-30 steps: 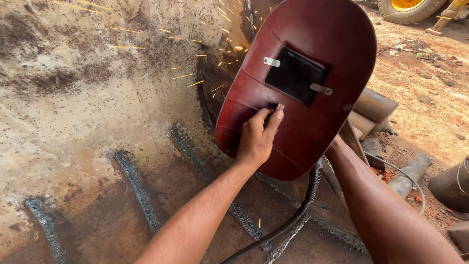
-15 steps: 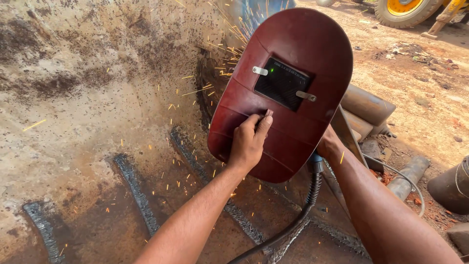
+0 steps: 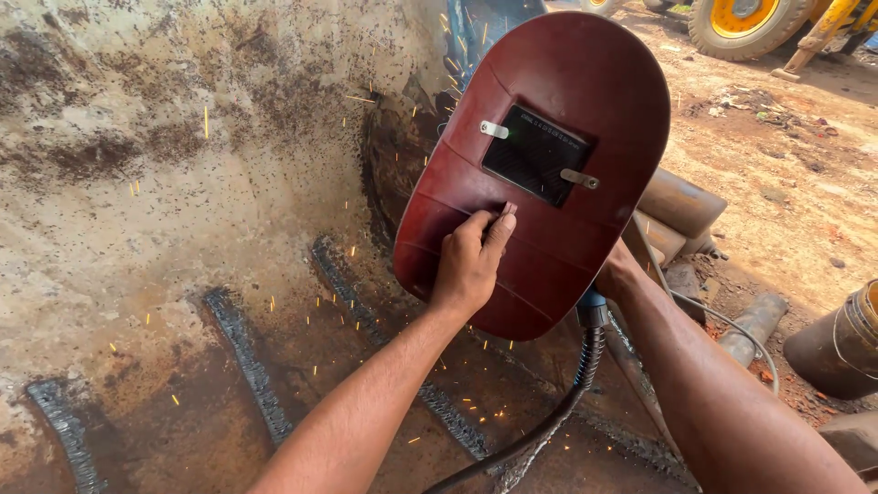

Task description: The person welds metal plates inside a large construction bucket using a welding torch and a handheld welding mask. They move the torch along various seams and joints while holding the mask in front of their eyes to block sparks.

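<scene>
My left hand [image 3: 471, 261] grips the handle at the back of a dark red hand-held welding shield [image 3: 549, 165] with a small dark viewing window [image 3: 533, 154]. The shield is held up in front of a rusty, dirt-caked curved metal surface [image 3: 183, 183]. My right hand [image 3: 618, 273] is mostly hidden behind the shield's lower right edge; it holds a welding holder with a blue collar [image 3: 592, 311], from which a black cable [image 3: 540, 430] runs down. Sparks fly across the metal.
Rough weld beads [image 3: 247, 361] run in strips across the lower metal. Rusty cylinders [image 3: 681, 206] and a grey pipe [image 3: 754, 325] lie at right on reddish dirt. A rusty drum [image 3: 837, 343] stands at far right. A yellow-rimmed vehicle wheel [image 3: 741, 23] is at the top.
The shield has shifted slightly left and down in view, with my left hand still on it. Sparks now scatter lower over the weld beads.
</scene>
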